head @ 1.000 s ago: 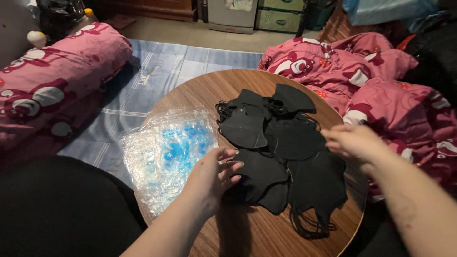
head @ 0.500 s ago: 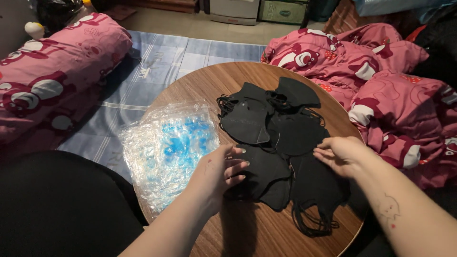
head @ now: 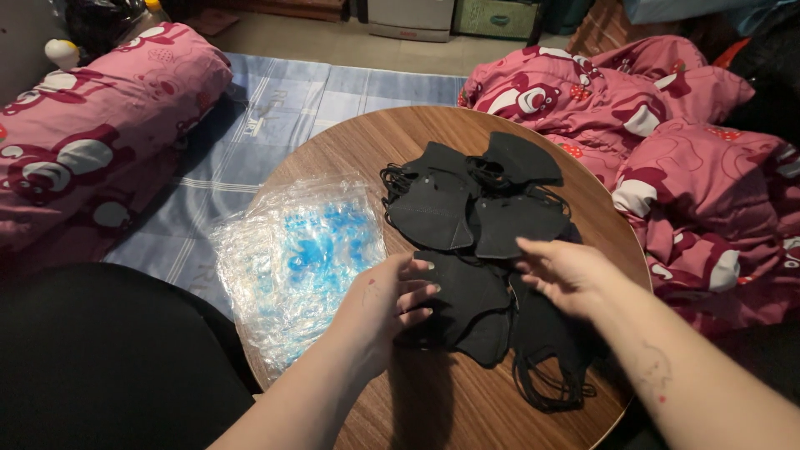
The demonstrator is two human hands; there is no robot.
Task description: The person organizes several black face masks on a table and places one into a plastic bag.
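Observation:
A heap of several black face masks (head: 475, 221) lies on a round wooden table (head: 375, 146). My left hand (head: 387, 300) rests at the heap's near left edge, fingers curled against one black mask (head: 471, 292). My right hand (head: 567, 271) hovers over the masks on the right, fingers spread and pointing left, touching the pile; whether it pinches one I cannot tell. A stack of clear plastic bags with blue print (head: 296, 254) lies on the table's left side, just left of my left hand.
Pink patterned bedding is bunched at the right (head: 667, 167) and a pink patterned bolster lies at the left (head: 92, 158). A blue checked mat (head: 275, 108) covers the floor beyond the table. Boxes stand at the far wall.
My right hand has moved left and nearer, across the masks toward my left hand. My left hand has stayed at the heap's edge.

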